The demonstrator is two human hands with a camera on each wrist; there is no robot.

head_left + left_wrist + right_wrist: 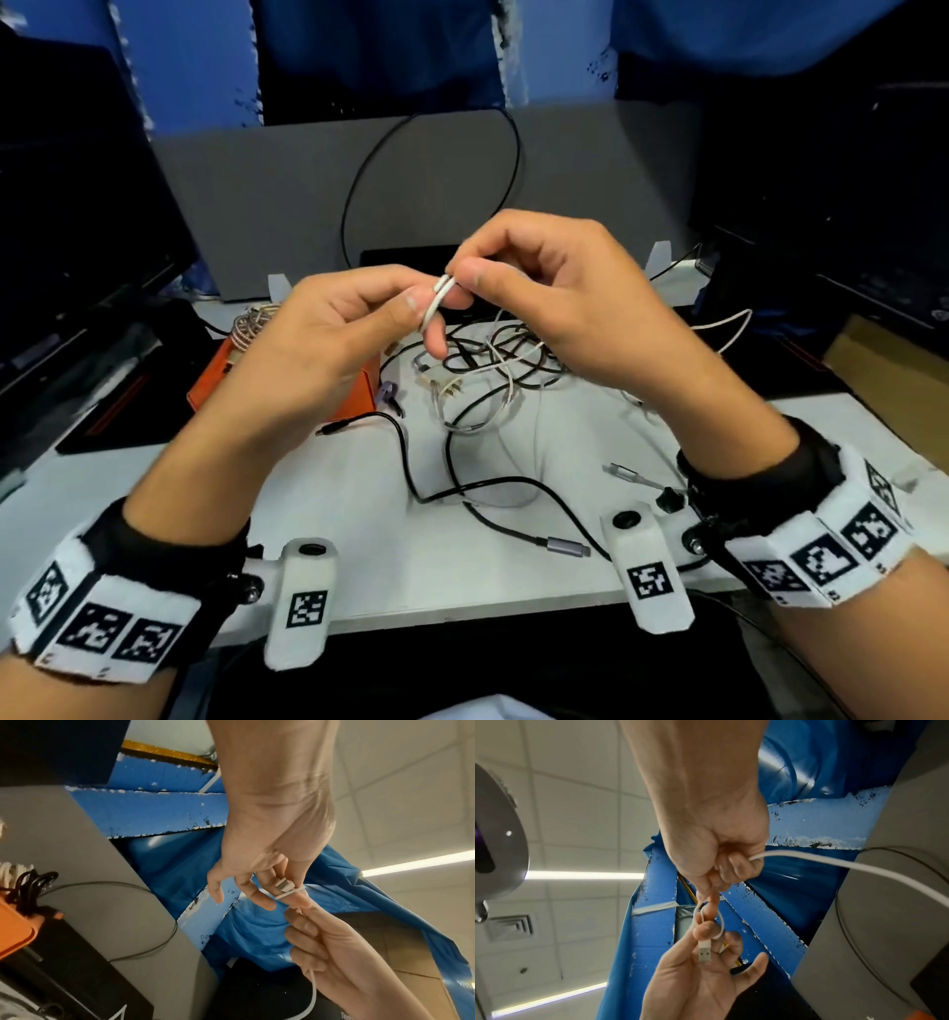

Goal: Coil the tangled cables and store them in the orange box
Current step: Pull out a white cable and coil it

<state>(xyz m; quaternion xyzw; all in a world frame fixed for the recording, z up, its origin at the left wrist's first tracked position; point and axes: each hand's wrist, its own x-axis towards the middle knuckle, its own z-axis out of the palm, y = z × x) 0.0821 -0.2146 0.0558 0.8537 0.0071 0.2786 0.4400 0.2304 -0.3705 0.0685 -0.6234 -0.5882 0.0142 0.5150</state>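
Both hands are raised above the table with a thin white cable (437,297) between them. My left hand (425,319) pinches the cable near its USB plug (704,951), and a small loop (720,923) goes round one of its fingers. My right hand (460,275) pinches the same cable just beside it, and the rest runs out of its curled fingers (834,864). The plug (282,885) lies against the left fingers. Below the hands a tangle of black and white cables (506,360) lies on the table. The orange box (357,398) stands at the left, partly hidden by my left hand.
A braided coil (250,325) sits in the orange box. A loose black cable (462,496) with a grey plug (565,545) crosses the white table (462,586). A grey divider panel (287,205) stands behind, with a dark monitor (77,205) at the left.
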